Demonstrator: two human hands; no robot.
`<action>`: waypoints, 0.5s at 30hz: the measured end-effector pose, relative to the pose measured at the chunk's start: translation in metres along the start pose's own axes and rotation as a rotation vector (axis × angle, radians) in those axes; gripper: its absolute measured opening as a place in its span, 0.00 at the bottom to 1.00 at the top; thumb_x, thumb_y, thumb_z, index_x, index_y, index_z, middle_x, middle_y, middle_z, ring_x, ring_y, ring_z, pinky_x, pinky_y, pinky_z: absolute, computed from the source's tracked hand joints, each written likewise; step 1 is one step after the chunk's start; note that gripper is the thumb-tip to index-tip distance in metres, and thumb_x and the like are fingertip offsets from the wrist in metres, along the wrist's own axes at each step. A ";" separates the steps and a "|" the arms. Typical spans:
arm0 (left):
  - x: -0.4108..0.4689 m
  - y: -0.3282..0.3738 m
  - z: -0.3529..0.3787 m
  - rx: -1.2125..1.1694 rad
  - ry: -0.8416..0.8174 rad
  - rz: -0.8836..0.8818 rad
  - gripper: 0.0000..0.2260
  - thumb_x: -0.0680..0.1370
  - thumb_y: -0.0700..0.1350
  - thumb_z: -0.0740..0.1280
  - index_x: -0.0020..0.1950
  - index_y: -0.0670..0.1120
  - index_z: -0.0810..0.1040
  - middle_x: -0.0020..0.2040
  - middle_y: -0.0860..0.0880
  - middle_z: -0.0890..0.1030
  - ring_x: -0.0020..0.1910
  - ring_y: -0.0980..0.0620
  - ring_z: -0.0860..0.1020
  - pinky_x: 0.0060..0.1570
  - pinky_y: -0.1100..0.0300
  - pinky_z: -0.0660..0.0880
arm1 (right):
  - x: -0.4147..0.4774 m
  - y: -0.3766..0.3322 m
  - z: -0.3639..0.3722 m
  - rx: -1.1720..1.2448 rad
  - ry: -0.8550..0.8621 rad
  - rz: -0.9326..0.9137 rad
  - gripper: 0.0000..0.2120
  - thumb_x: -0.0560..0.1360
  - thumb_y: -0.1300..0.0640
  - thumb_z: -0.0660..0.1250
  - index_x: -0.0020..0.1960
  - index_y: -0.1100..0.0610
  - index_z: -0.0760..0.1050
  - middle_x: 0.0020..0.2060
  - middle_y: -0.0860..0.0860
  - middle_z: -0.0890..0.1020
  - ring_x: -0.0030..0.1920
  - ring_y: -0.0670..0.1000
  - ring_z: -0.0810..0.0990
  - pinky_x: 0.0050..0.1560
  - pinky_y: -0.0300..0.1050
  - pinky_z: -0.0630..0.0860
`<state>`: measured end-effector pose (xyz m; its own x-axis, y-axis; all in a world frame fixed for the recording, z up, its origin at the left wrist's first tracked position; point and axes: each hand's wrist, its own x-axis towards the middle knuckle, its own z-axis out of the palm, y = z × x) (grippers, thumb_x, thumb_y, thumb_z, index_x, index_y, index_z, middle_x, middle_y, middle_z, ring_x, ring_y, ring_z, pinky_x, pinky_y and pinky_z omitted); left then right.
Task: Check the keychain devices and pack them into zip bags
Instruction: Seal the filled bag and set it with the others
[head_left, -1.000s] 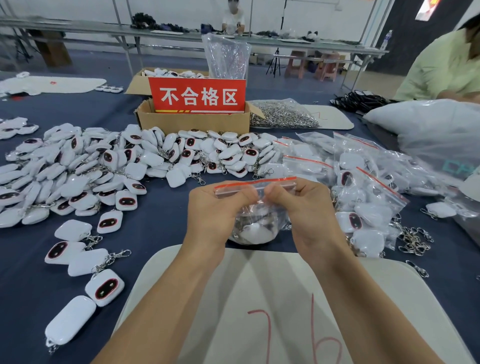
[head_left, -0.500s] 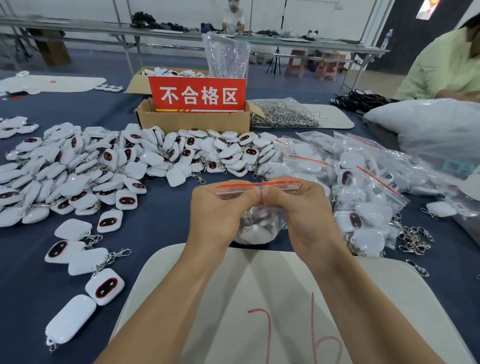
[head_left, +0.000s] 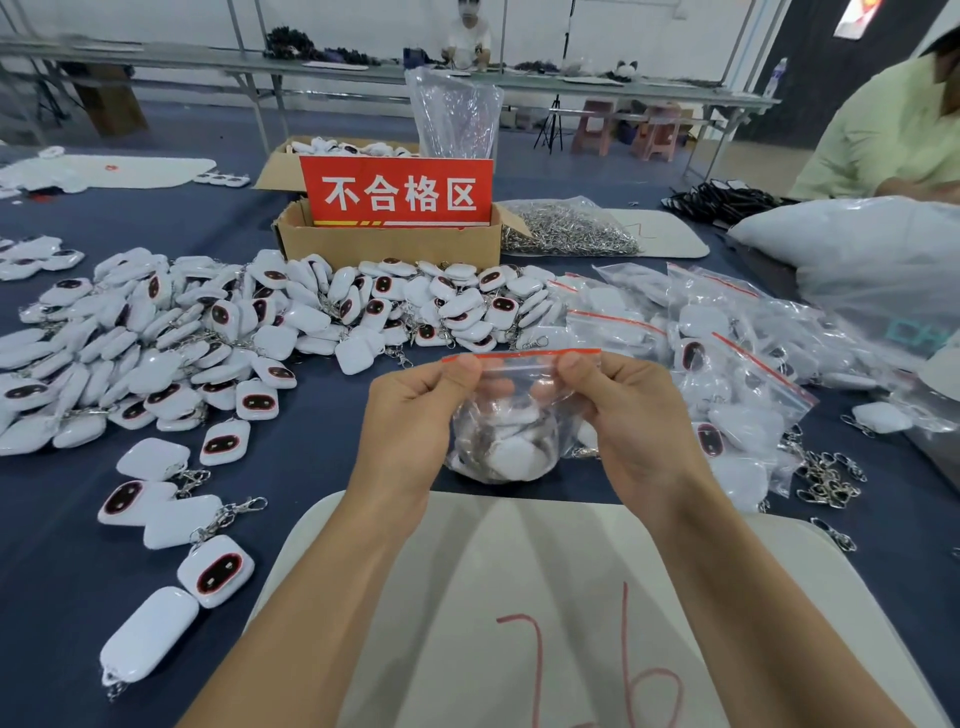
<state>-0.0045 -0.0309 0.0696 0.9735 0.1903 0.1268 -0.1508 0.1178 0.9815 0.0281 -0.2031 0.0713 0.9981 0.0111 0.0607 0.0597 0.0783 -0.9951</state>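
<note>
Centre of frame: left hand (head_left: 410, 415) and right hand (head_left: 639, 421) each pinched the red-striped top edge of one zip bag (head_left: 511, 410), thumbs on the near side, one hand at each end of the seal. Bag was held above the blue tabletop (head_left: 311, 457), just beyond the white mat (head_left: 519, 571). White keychain devices (head_left: 514, 454) sat bunched in its bottom. Loose devices (head_left: 208, 332) were heaped at left of frame, filled bags (head_left: 737, 364) piled at right. Cardboard box (head_left: 384, 241) with red sign (head_left: 397, 192) stood at upper centre.
</note>
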 end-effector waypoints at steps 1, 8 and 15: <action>0.000 0.000 -0.002 -0.004 0.009 0.009 0.13 0.83 0.44 0.67 0.44 0.50 0.90 0.44 0.47 0.89 0.47 0.54 0.87 0.45 0.67 0.79 | -0.001 -0.001 -0.001 -0.002 -0.019 -0.001 0.14 0.83 0.59 0.67 0.43 0.59 0.87 0.40 0.56 0.88 0.35 0.52 0.83 0.39 0.50 0.76; 0.003 0.000 -0.010 0.093 0.046 0.056 0.18 0.85 0.45 0.63 0.42 0.55 0.90 0.42 0.48 0.88 0.43 0.59 0.84 0.44 0.71 0.75 | -0.002 0.002 -0.007 0.064 0.033 -0.008 0.19 0.84 0.55 0.65 0.38 0.55 0.87 0.36 0.58 0.87 0.37 0.51 0.85 0.45 0.43 0.80; 0.000 0.001 -0.008 0.123 -0.049 0.117 0.07 0.76 0.47 0.75 0.51 0.58 0.88 0.47 0.54 0.88 0.50 0.60 0.85 0.48 0.71 0.77 | -0.013 -0.003 0.002 0.186 0.126 0.014 0.21 0.84 0.58 0.65 0.35 0.56 0.86 0.33 0.57 0.86 0.33 0.50 0.84 0.39 0.39 0.81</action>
<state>-0.0059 -0.0227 0.0690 0.9582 0.1473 0.2454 -0.2448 -0.0227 0.9693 0.0153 -0.2015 0.0738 0.9936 -0.1099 0.0253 0.0535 0.2613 -0.9638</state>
